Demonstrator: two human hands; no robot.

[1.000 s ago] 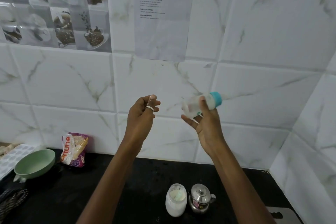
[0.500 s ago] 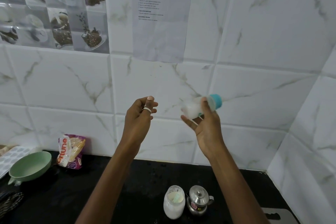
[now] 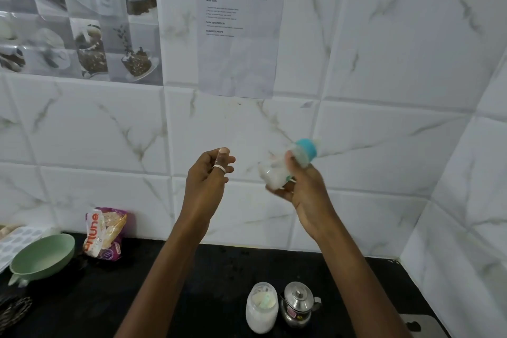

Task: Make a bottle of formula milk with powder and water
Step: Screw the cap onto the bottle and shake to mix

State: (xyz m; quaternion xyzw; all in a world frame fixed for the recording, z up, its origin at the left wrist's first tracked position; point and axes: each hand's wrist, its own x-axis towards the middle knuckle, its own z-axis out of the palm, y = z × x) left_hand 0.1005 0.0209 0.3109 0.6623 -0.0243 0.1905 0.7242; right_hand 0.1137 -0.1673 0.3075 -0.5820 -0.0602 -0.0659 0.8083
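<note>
My right hand (image 3: 304,189) is raised in front of the tiled wall and grips a small clear feeding bottle (image 3: 277,171) with a teal collar and milky liquid inside. The bottle is tilted and blurred by motion. My left hand (image 3: 208,175) is raised beside it, a little apart, fingers loosely curled around nothing, a white ring on one finger. Below on the black counter (image 3: 192,296) stand a glass jar of white powder (image 3: 262,307) and a small steel kettle (image 3: 299,303) side by side.
A green bowl (image 3: 41,258) and a printed snack packet (image 3: 105,233) sit at the left of the counter, with a white tray (image 3: 16,239) behind the bowl. A paper sheet (image 3: 238,33) hangs on the wall. The wall corner closes the right side.
The bottle has kept shifting in my right hand, its teal end swinging up and down in a shaking motion. My left hand has held about the same pose.
</note>
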